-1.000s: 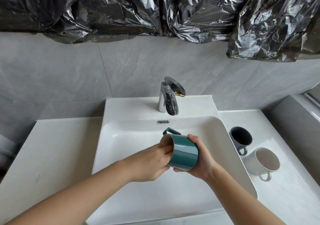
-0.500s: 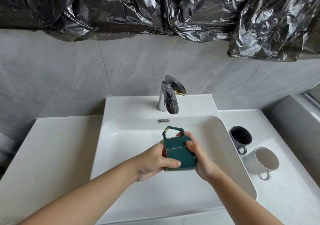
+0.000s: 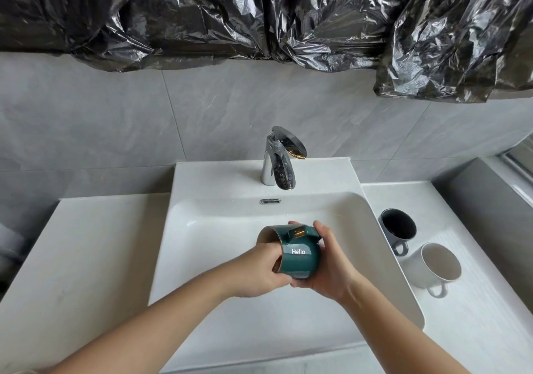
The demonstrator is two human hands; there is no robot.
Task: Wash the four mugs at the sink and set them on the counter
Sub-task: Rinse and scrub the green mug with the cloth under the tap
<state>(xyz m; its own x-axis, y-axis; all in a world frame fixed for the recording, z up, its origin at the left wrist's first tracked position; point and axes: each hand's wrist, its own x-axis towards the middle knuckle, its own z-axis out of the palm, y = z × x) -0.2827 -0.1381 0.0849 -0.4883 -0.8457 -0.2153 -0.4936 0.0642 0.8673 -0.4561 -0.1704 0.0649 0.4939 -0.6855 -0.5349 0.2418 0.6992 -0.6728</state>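
Observation:
A dark green mug (image 3: 300, 258) with a gold rim and the word "Hello" lies on its side over the white sink basin (image 3: 219, 235), mouth to the left, handle up. My left hand (image 3: 259, 272) grips its rim, with fingers inside the mouth. My right hand (image 3: 331, 264) cups and grips its base and side. On the right counter (image 3: 476, 316) stand a grey mug with a dark inside (image 3: 399, 229) and a white mug (image 3: 435, 267), both upright with handles toward me.
A chrome faucet (image 3: 278, 161) stands behind the basin, with no water visibly running. A flat white counter (image 3: 80, 258) lies left of the sink. Black plastic sheeting (image 3: 259, 13) hangs over the grey tiled wall. A grey ledge (image 3: 496, 215) bounds the far right.
The green mug has been rotated in my hands: its handle has come round to the top and the "Hello" side now faces up. Both hands stay over the basin.

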